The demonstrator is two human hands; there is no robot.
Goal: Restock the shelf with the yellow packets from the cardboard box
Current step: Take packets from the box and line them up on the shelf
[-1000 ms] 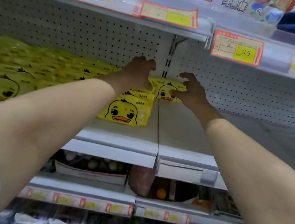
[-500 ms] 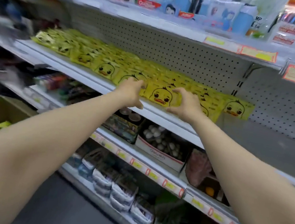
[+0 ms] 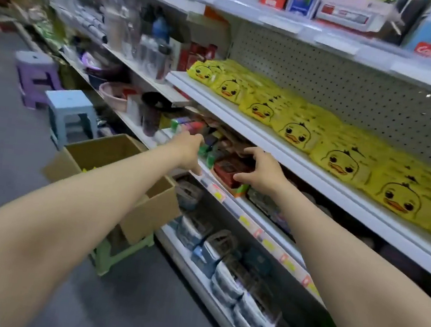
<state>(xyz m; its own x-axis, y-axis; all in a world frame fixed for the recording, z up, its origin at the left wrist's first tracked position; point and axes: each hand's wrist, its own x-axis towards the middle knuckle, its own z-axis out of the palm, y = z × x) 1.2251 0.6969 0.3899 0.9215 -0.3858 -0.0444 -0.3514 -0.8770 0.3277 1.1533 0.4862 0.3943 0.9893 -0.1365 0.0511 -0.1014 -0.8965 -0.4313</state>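
Note:
Yellow packets with a duck face (image 3: 297, 131) lie in overlapping rows along the white shelf (image 3: 241, 117) at the right, in front of a pegboard back. The open cardboard box (image 3: 106, 155) stands on a green stool at the left, a bit of yellow showing inside it. My left hand (image 3: 188, 152) and my right hand (image 3: 260, 168) hang in the air below the shelf's front edge, in front of the lower shelf. Both hold nothing; their fingers are loosely spread and slightly bent.
A lower shelf (image 3: 234, 201) with price tags holds a red box (image 3: 228, 171) and small coloured items. Blue-grey packs (image 3: 230, 279) fill the bottom shelf. A light blue stool (image 3: 70, 113) and a purple stool (image 3: 36, 76) stand in the grey aisle at left.
Both hands have come away from the yellow packets and dropped below the shelf edge. The view has swung left and down, bringing the cardboard box and stools into sight.

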